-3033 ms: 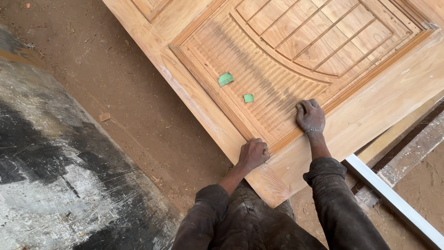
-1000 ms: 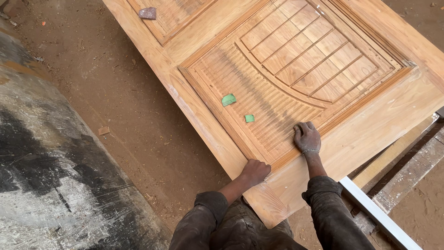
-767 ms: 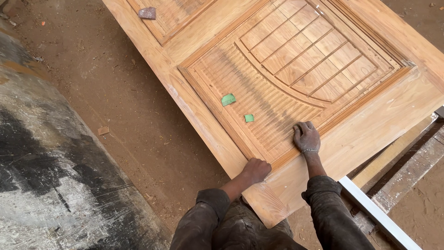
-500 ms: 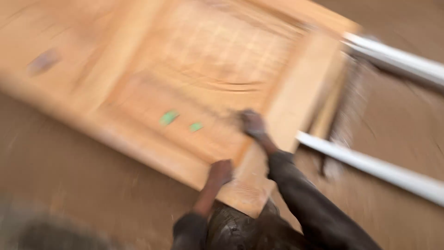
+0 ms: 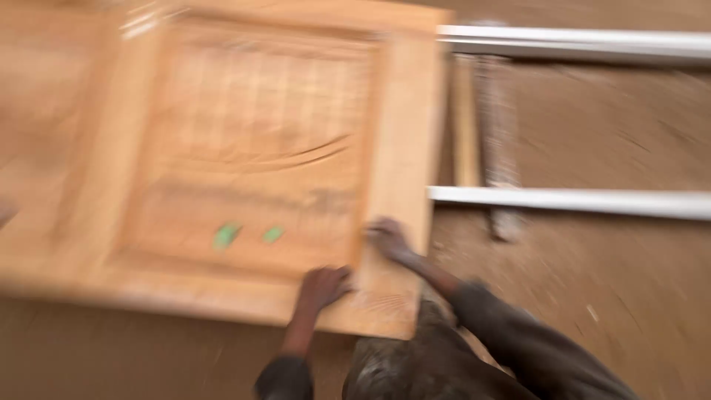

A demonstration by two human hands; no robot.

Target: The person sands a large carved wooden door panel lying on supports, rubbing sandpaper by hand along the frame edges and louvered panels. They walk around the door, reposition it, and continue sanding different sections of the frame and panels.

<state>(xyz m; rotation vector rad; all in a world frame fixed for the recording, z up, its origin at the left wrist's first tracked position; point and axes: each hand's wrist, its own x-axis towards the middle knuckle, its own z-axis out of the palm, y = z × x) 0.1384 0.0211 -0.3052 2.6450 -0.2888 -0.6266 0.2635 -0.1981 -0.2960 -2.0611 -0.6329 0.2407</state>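
The view is blurred by motion. A large carved wooden door panel lies flat on the dirt ground. My left hand rests on its near frame rail, close to the corner. My right hand presses flat on the frame stile at the edge of the ribbed carved panel. Two small green pieces lie on the carved area, left of my hands. Neither hand holds anything that I can make out.
Two white bars run across the ground right of the door, with a wooden strip and a rough dark bar between them. Brown dirt floor lies to the right and below.
The camera has swung sharply, so the door now looks turned and the white bars fill the right side. Both hands stay on the door's corner area.
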